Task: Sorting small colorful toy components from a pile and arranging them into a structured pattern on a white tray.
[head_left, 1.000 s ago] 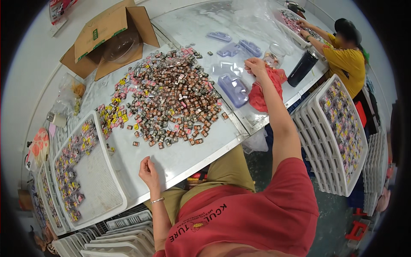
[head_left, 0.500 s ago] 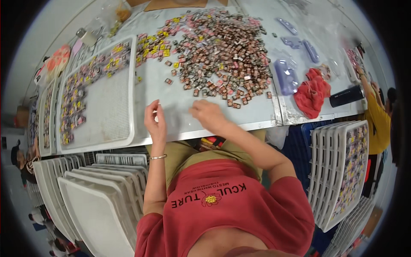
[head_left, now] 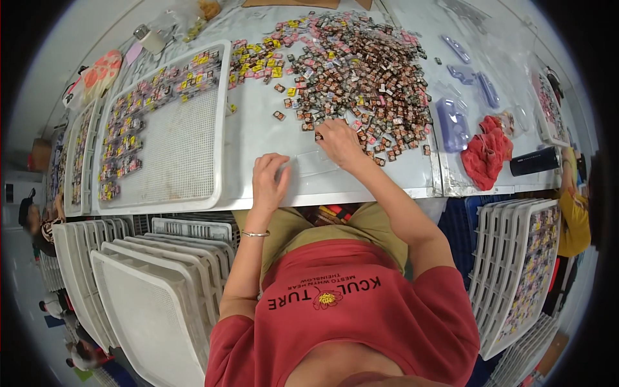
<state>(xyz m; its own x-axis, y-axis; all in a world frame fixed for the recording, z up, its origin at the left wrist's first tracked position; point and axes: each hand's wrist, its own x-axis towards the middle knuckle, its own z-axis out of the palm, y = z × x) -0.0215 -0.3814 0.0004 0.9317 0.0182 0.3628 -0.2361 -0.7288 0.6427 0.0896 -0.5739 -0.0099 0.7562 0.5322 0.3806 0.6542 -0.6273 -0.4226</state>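
A large heap of small, flat, rectangular pieces (head_left: 367,77), mostly brown and black with pink and yellow ones, covers the table (head_left: 248,138). My right hand (head_left: 340,143) is at its near left edge, fingertips pinched together on a small dark piece. What else lies under those fingers is hidden. Lower and to the left, my left hand (head_left: 271,182) hovers by the table's front edge, fingers curved and thumb apart, with no piece visible in it. A faint clear plastic strip (head_left: 309,166) shows between the hands; whether the left fingers touch it, I cannot tell.
Left stands a white mesh tray (head_left: 225,129) with rows of wrapped pieces. Right lie purple plastic parts (head_left: 453,122), a red cloth (head_left: 485,155) and a black cylinder (head_left: 535,161). Stacked trays (head_left: 145,303) lean below on the left, more (head_left: 516,271) on the right. Other people work at both sides.
My right hand has reached forward to the heap's edge and closed on a piece there. My left hand's fingers have curled over toward the right. The whole view has shifted slightly.
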